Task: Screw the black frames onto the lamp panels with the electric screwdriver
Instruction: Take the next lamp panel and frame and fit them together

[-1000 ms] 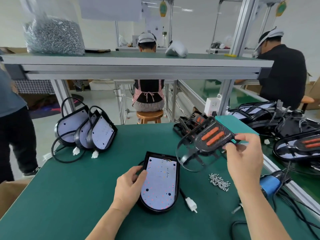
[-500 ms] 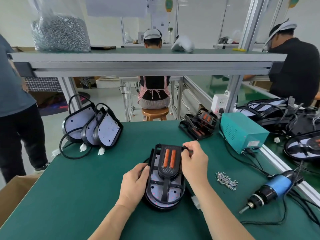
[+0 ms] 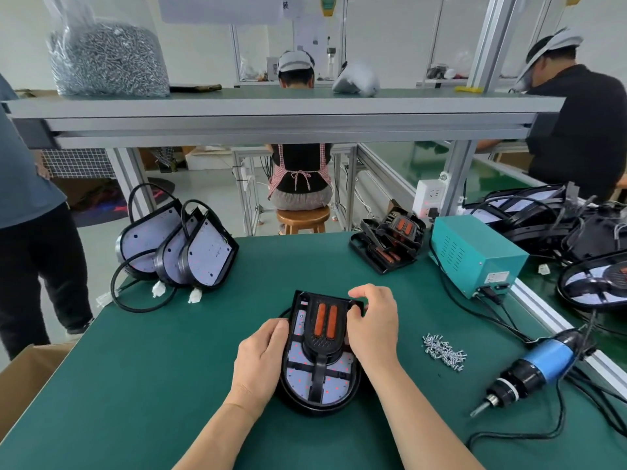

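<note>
Now both hands hold black frame (image 3: pixel 320 351) (two orange bars) on rounded lamp panel (image 3: pixel 298 374).

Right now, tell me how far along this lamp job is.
Done: one black frame lies on the lamp panel in front. In hand: the left hand grips the panel's edge, and the right hand pinches the frame's far corner, seating it. Left: screwing it down. The screws and screwdriver lie untouched at right, and three bare panels wait at far left.
</note>
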